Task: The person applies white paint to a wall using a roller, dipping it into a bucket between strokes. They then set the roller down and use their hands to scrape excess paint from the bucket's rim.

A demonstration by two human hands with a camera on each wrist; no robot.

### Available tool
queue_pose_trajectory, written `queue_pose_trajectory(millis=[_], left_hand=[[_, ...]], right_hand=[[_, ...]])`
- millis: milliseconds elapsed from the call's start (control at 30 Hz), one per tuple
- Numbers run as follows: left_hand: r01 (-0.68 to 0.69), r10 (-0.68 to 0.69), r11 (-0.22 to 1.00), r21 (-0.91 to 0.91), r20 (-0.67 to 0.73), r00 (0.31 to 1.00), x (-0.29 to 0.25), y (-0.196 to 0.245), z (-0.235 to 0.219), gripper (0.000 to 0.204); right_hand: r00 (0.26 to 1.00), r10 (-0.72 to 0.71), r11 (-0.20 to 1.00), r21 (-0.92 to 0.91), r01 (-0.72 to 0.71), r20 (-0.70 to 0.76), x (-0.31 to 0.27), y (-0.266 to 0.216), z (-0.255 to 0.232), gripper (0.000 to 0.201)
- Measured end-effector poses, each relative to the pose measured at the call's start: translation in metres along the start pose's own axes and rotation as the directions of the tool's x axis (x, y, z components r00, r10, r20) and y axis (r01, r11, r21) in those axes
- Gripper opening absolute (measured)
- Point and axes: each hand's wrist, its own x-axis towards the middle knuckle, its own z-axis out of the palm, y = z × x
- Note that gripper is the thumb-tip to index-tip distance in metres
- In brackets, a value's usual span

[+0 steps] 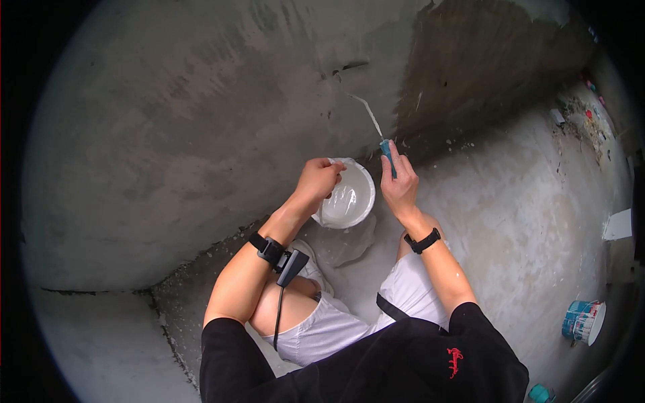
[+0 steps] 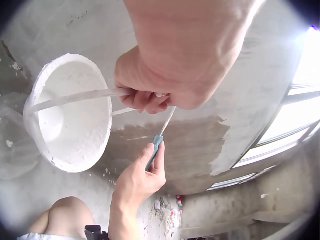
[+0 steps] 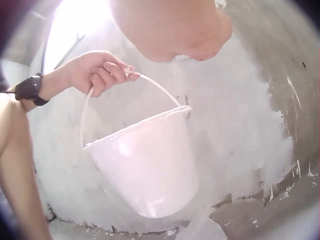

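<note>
The left hand (image 1: 317, 180) is curled round the handle (image 2: 80, 96) of the white bucket (image 3: 150, 170), and the right hand (image 1: 402, 191) grips the blue grip of a tool (image 1: 386, 149), whose thin, white-smeared end points up at the wall (image 1: 201, 121). From here I can't tell whether that end touches it, nor what shape the blade or rod really has.

The bucket hangs from its handle between the bent knees and the wall, with its rim aslant and a pale patch (image 1: 342, 247) on the floor (image 1: 510, 215) below. White stuff crusts the rim, and there's a wet-looking shine inside, though how much it holds I couldn't say. Up on the wall, lighter grey gives way along a ragged edge to a darker patch (image 1: 470, 60), just beside the tool. Off by the person's right side there's a smaller blue-and-white tub (image 1: 581, 322).

I'd judge the step in hand to be holding the bucket close while the tool is up at the wall. Working from this pose calls for a firm left grip, so the slanting bucket doesn't swing or spill, and for the right wrist to bring the tool's end flat and lightly to the surface, clear of the rim.
</note>
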Motion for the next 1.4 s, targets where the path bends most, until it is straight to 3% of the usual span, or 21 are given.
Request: queue_pose_trajectory(millis=[267,633,867,1000,1100,1400], left_hand=[[-0.005,0.005,0.999,0.039,-0.007,1.0,-0.001,0.002,0.001,0.021],[0.011,-0.011,1.0,0.018,0.008,1.0,-0.001,0.006,0.005,0.021],[0.012,-0.012,1.0,0.024,0.016,1.0,-0.002,0.007,0.004,0.02],[0.021,-0.021,1.0,0.012,0.015,1.0,-0.002,0.005,0.002,0.021],[0.025,-0.025,1.0,-0.007,0.009,1.0,-0.001,0.003,0.001,0.021],[0.019,-0.018,1.0,-0.01,0.025,1.0,-0.001,0.002,0.0,0.02]], right_hand=[[0.993,-0.092,0.995,-0.055,0.088,-0.079,0.037,-0.023,0.003,0.039],[0.994,0.037,0.987,-0.162,-0.02,0.102,-0.029,0.014,0.008,0.041],[0.997,0.048,0.986,-0.163,-0.038,0.056,-0.027,0.022,0.006,0.039],[1.0,0.023,0.987,-0.158,-0.022,0.01,-0.01,0.028,0.004,0.039],[0.997,-0.077,0.98,-0.187,0.073,-0.014,0.011,0.034,-0.002,0.04],[0.984,-0.137,0.931,-0.325,0.166,0.11,0.028,0.079,-0.033,0.047]])
